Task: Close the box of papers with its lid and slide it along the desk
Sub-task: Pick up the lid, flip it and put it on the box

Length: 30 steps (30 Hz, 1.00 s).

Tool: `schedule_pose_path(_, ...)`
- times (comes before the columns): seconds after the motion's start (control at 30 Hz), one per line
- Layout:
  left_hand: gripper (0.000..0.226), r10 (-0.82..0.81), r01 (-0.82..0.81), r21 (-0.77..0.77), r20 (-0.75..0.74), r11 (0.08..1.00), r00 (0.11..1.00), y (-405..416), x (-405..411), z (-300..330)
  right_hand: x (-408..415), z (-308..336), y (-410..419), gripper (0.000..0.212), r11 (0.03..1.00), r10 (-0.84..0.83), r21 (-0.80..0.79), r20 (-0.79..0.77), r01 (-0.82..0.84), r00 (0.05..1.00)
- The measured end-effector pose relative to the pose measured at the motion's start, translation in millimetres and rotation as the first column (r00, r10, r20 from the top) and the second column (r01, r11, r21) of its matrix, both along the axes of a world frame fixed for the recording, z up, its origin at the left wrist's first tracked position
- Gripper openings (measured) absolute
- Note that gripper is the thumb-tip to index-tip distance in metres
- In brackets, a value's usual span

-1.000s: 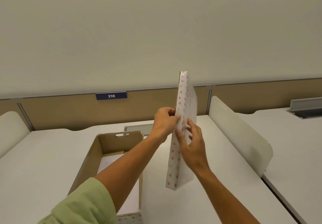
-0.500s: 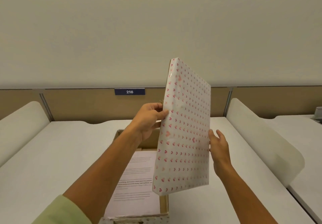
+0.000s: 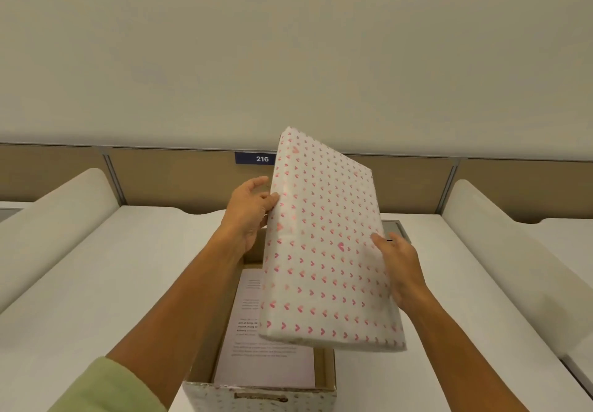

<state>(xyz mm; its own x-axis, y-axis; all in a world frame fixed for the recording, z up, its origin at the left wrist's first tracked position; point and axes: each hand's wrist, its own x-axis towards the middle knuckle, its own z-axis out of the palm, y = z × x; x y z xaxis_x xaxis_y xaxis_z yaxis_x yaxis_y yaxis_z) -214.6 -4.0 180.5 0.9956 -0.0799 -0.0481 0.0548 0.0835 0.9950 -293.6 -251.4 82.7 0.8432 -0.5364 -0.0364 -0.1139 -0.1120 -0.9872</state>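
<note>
With our left hand (image 3: pixel 248 216) and right hand (image 3: pixel 399 270) each keeping a grip on a long edge of the lid (image 3: pixel 324 245), held tilted above the open box (image 3: pixel 266 395), we should level it, square its corners to the box, then lower evenly.

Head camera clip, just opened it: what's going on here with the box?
A person holds a heart-patterned lid in the air with both hands, left hand on its left edge, right hand on its right edge. It is tilted above an open cardboard box standing on the white desk, with printed papers visible inside. The lid is not on the box yet.
</note>
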Motion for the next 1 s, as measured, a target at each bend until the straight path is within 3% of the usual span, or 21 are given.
schedule_pose_path(0.1, 0.031, 0.063, -0.085, 0.159, 0.142, 0.984, 0.988, 6, 1, -10, 2, -1, 10, 0.051, 0.996, 0.017, -0.092, -0.014, -0.018, 1.0)
schedule_pose_path(0.2, 0.037, 0.068, -0.146, 0.293, 0.26, 0.945, 0.963, 12, -2, -21, 4, -6, 23, 0.041, 0.996, 0.029, -0.082, -0.026, -0.031, 0.999)
schedule_pose_path(0.27, 0.042, 0.047, -0.181, 0.408, 0.317, 0.895, 0.947, 16, -4, -29, 4, -9, 35, 0.049, 0.995, 0.043, -0.087, -0.042, -0.047, 0.998)
schedule_pose_path(0.43, 0.062, -0.047, -0.148, 0.653, 0.271, 0.743, 0.961, 30, -6, -57, 2, -17, 55, 0.066, 0.985, 0.022, -0.17, -0.112, -0.041, 0.993)
schedule_pose_path(0.63, 0.061, -0.019, -0.132, 0.676, 0.211, 0.725, 0.977, 58, -5, -105, 6, -24, 81, 0.064, 0.936, 0.058, -0.327, -0.224, -0.131, 0.973)
schedule_pose_path(1.0, 0.069, 0.056, -0.03, 0.719, -0.013, 0.694, 0.998, 84, 8, -153, 9, -52, 114, 0.082, 0.885, 0.089, -0.38, -0.427, -0.268, 0.9)
